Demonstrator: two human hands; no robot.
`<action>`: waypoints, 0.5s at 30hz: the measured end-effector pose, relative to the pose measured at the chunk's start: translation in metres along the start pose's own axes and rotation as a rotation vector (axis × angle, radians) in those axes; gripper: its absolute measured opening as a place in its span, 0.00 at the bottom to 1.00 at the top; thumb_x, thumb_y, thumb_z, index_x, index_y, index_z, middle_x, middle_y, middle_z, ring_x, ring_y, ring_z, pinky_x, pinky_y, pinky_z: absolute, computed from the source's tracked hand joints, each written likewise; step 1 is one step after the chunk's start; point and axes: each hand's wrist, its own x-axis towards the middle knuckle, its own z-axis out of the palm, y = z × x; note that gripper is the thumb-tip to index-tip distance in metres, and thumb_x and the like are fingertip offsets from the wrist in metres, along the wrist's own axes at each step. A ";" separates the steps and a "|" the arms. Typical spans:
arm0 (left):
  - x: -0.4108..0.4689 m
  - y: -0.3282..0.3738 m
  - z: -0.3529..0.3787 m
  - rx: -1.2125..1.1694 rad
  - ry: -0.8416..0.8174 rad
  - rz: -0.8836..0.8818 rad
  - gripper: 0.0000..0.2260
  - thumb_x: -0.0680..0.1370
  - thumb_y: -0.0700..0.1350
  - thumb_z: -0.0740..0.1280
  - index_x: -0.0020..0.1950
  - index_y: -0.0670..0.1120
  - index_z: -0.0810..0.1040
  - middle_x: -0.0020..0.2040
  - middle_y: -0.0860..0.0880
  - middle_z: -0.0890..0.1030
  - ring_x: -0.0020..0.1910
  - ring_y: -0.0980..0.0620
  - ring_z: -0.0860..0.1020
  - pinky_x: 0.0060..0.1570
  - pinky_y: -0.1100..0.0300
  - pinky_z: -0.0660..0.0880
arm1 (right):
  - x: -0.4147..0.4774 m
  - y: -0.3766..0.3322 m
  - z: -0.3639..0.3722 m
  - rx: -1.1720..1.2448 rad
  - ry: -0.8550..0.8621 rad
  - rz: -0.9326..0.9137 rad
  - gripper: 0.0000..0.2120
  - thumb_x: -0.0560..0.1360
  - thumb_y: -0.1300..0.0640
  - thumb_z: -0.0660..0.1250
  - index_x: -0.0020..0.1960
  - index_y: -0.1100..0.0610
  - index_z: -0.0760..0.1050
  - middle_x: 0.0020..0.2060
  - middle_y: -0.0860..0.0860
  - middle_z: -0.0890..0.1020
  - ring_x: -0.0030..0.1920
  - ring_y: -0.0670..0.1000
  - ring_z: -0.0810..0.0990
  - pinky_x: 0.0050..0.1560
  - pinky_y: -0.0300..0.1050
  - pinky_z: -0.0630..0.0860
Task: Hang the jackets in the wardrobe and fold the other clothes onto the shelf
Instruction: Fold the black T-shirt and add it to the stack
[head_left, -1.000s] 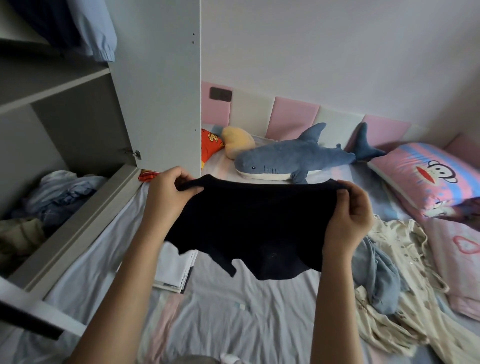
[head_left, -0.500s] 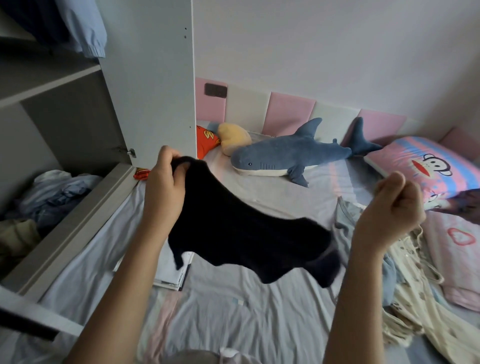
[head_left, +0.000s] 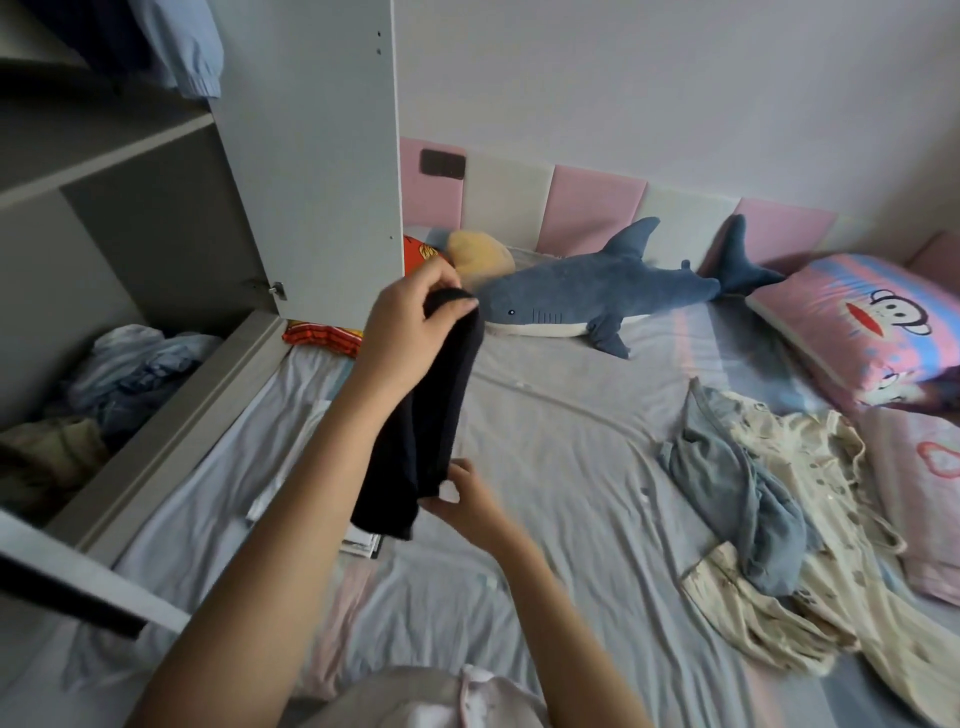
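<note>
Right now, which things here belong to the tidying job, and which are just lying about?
Part of the job: black knitted garment, held by left hand and right hand; crumpled blue-grey garment; cream patterned garment; grey wardrobe shelf.
Just lying about: blue plush shark; pink monkey-print pillow; yellow soft toy; white booklet.

1. A person's left hand (head_left: 410, 327) pinches the top of a black garment (head_left: 431, 426), which hangs in a narrow fold above the bed (head_left: 571, 441).
2. The right hand (head_left: 467, 501), slightly blurred, grips the garment's lower end.
3. At left, an open wardrobe (head_left: 311, 156) holds crumpled pale blue clothes (head_left: 135, 364) on a low shelf.
4. A blue shark plush (head_left: 597, 291) lies along the headboard, a cartoon-monkey pillow (head_left: 872, 322) near its tail.
5. A blue-grey garment (head_left: 727, 493) lies across a cream patterned one (head_left: 810, 467) on the sheet.
</note>
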 end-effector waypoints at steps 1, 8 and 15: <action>0.002 -0.003 -0.007 0.005 0.024 -0.010 0.06 0.75 0.43 0.69 0.44 0.44 0.73 0.40 0.53 0.77 0.42 0.55 0.76 0.45 0.64 0.71 | -0.002 0.008 0.000 -0.035 0.028 0.032 0.13 0.73 0.60 0.71 0.56 0.62 0.76 0.53 0.52 0.67 0.53 0.49 0.70 0.55 0.34 0.64; -0.023 -0.037 -0.030 0.046 0.102 -0.198 0.06 0.76 0.41 0.68 0.43 0.41 0.73 0.37 0.51 0.74 0.36 0.60 0.72 0.40 0.70 0.67 | -0.012 0.037 -0.052 0.116 0.581 0.165 0.13 0.69 0.72 0.63 0.38 0.54 0.70 0.47 0.56 0.71 0.41 0.49 0.71 0.43 0.37 0.66; -0.036 -0.038 -0.030 0.051 0.085 -0.236 0.06 0.76 0.41 0.69 0.43 0.40 0.74 0.36 0.52 0.75 0.36 0.62 0.72 0.37 0.73 0.66 | -0.039 0.044 -0.101 0.050 0.689 0.383 0.10 0.73 0.62 0.62 0.54 0.55 0.73 0.42 0.48 0.78 0.42 0.53 0.78 0.37 0.44 0.69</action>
